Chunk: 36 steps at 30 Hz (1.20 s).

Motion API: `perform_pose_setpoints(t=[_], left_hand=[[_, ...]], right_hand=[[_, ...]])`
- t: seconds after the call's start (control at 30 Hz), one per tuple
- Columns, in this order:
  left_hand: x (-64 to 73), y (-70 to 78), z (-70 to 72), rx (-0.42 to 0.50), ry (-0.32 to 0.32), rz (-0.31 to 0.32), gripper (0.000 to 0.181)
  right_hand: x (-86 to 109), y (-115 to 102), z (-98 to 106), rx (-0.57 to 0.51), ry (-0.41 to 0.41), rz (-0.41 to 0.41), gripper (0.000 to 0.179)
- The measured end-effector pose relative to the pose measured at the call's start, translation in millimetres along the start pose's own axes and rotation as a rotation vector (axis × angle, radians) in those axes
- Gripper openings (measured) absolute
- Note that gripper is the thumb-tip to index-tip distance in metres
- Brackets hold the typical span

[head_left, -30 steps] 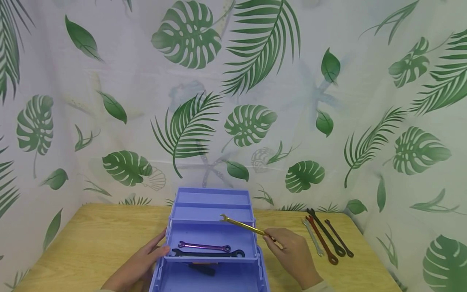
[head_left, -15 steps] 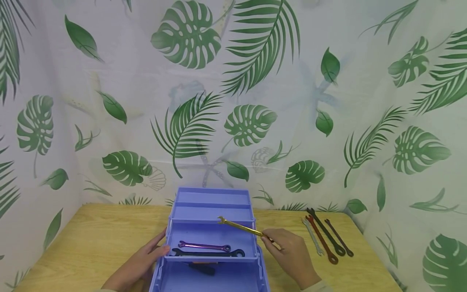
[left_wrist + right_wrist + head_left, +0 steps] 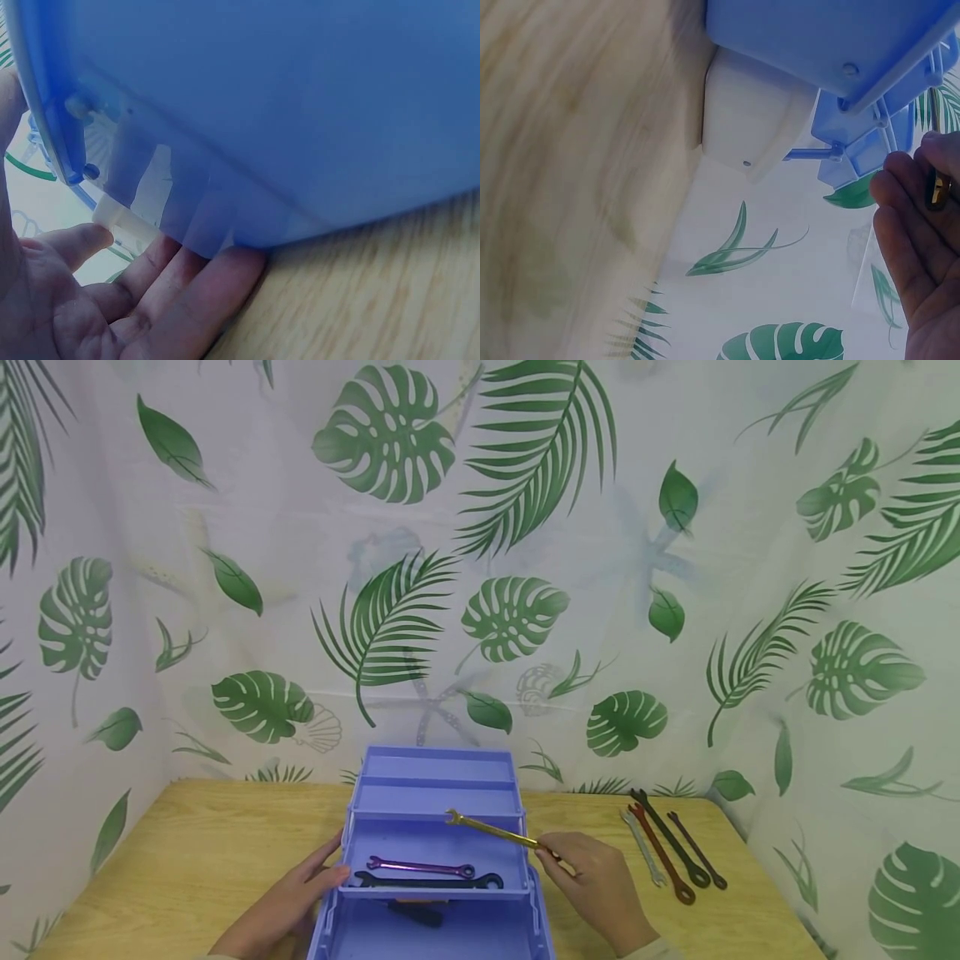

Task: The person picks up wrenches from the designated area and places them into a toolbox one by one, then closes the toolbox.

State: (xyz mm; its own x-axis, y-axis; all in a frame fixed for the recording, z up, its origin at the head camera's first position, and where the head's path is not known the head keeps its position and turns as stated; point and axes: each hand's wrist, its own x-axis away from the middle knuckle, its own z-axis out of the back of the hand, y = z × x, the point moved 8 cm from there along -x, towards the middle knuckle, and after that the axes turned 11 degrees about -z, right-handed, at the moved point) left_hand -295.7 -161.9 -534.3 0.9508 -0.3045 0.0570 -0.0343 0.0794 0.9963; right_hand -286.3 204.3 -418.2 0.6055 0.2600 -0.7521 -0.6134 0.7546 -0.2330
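Observation:
A blue toolbox (image 3: 431, 795) stands with its stepped trays spread. My left hand (image 3: 288, 893) holds its left side, thumb at the front corner of the middle tray; in the left wrist view the fingers (image 3: 202, 296) rest against the blue wall. My right hand (image 3: 596, 881) pinches a gold wrench (image 3: 491, 828) by one end, its open end pointing left above the middle tray. Inside that tray lie a purple wrench (image 3: 420, 866) and a larger black wrench (image 3: 427, 882). In the right wrist view the gold wrench's ring end (image 3: 936, 191) shows among the fingers.
On the wooden table (image 3: 225, 843), right of the toolbox, lie a silver wrench (image 3: 643, 847), a red wrench (image 3: 662, 852) and two dark wrenches. A dark-handled tool (image 3: 416, 912) lies in the toolbox's lower compartment. Leaf-printed cloth hangs behind the table.
My right hand has shifted slightly left with the gold wrench, whose open end is now a little lower. The left hand and the toolbox have stayed put.

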Motion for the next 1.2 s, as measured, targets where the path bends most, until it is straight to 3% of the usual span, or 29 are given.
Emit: perform_pose_setpoints(t=[0.3, 0.83, 1.2], left_hand=[[-0.5, -0.3, 0.9, -0.006, 0.013, 0.003, 0.081], [0.6, 2.3, -2.2, 0.060, -0.040, -0.034, 0.081], [0.1, 2.6, -1.5, 0.057, -0.030, -0.043, 0.079]], right_hand=[[0.3, -0.8, -1.1, -0.001, -0.015, 0.000, 0.024], [1.4, -1.3, -5.2, 0.023, -0.028, 0.002, 0.023], [-0.6, -9.0, -3.3, -0.003, -0.017, 0.043, 0.026]])
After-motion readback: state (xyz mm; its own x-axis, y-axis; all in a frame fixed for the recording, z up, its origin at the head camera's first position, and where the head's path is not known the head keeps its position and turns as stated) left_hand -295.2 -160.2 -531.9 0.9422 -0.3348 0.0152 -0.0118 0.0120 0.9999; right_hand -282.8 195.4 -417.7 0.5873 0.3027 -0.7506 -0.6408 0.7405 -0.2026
